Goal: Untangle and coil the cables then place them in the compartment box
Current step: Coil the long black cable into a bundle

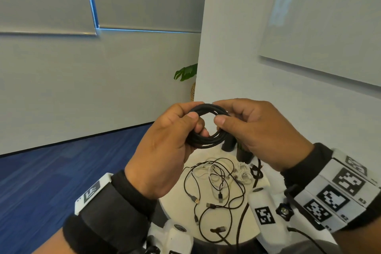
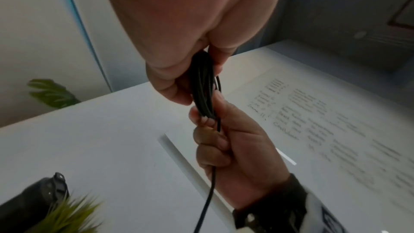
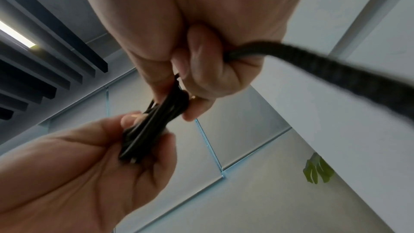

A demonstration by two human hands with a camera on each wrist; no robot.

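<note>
Black coil [image 1: 207, 128] held mid-frame, above round table [image 1: 177, 196]; ring faces you. Your left hand [image 1: 162, 150] clamps its left arc, right hand [image 1: 255, 132] pinches right arc, equally near. Loose tail drops below right fist. Tangled cables [image 1: 218, 187] lie underneath, lower centre. Compartment box not visible.

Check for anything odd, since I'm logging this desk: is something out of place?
Only the tangled cables sprawled on the round table, still unsorted. Both hands grip a neat black coil.
</note>
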